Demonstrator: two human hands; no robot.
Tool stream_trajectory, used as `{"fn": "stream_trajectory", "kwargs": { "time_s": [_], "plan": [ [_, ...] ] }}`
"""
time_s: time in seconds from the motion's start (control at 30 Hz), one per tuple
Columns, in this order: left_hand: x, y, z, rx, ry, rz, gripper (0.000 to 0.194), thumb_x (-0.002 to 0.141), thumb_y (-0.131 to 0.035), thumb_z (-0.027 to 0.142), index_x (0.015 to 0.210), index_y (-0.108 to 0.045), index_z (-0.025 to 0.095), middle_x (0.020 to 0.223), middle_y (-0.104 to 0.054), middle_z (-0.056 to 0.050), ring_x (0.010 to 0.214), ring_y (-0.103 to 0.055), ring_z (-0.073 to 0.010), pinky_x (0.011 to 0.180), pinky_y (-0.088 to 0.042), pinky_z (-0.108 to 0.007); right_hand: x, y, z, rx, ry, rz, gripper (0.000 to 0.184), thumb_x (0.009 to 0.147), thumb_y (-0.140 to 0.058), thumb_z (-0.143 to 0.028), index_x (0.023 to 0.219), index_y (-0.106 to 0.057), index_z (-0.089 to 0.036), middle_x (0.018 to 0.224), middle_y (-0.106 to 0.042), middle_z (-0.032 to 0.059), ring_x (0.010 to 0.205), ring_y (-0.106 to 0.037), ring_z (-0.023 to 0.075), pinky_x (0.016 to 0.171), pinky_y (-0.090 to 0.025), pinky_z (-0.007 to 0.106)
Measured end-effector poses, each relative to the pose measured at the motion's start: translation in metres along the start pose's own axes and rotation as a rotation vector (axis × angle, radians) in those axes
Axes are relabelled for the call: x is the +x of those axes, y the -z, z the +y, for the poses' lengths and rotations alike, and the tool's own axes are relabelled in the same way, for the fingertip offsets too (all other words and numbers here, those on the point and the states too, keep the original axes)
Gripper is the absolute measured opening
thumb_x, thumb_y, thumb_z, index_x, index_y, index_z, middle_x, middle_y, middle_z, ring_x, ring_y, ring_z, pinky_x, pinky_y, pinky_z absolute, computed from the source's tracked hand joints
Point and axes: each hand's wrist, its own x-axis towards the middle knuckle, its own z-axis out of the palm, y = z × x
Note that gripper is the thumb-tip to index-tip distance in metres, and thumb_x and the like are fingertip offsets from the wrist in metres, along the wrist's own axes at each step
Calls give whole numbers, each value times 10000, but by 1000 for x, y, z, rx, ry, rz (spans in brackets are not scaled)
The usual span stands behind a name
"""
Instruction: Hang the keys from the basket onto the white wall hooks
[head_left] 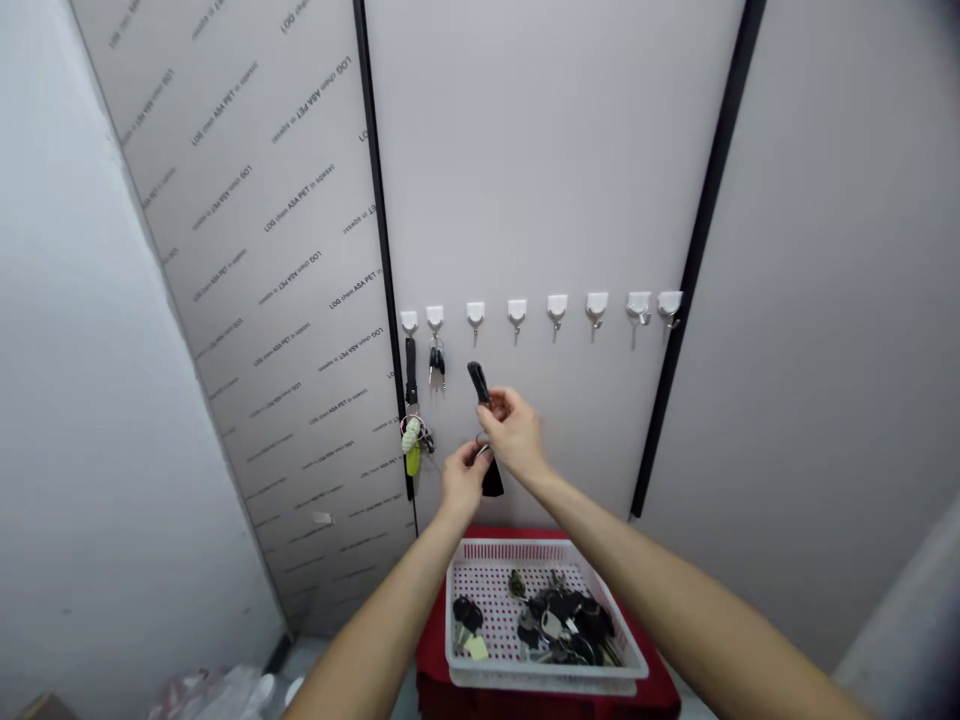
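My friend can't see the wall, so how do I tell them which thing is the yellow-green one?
Find the row of white hooks on the wall and go to its left end. A black strap hangs there. At its bottom, look for the bright yellow-green piece, just below a paler, bumpy one.

1 head camera, looking forward and down at hands (517,437), near.
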Motion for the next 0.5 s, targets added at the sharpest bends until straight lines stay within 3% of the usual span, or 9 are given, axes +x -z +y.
{"fn": "stream_trajectory", "kwargs": {
  "time_s": [0.1, 0.23, 0.5],
  "plan": [
    [16, -3, 21, -27, -73, -32, 201, 622, -457, 218, 763, -546, 106, 729, -591, -25, 665, -499, -111, 654, -380, -227, 27, 1, -13, -209, 102, 70, 186, 625, -401, -295, 721, -494, -165, 565, -516, -17, 506, -447, 78, 531, -334, 198],
    [30, -5, 38, -3, -70, -17, 194, 622, -453, 198, 767, -546, 110, 682, -586, -9, 626, -490, -91, 635, -378, -211, 57, 3, -19, -407, 103, 82, 199, 634, -391, -326, 673, -498, -163, 537, -524, -6, 499, -462, 89, 516, -328, 201],
    [45, -9, 29, 64, -35, 18, 182, 633, -433, 198, 754, -544, 119, 663, -579, -1, 613, -498, -91, 612, -384, -209, 80, -2, -15, -639, 26, -29, 158, 630, -417, -275, 667, -515, -157, 458, -517, 12, 517, -495, 129, 493, -339, 222]
  ]
}}
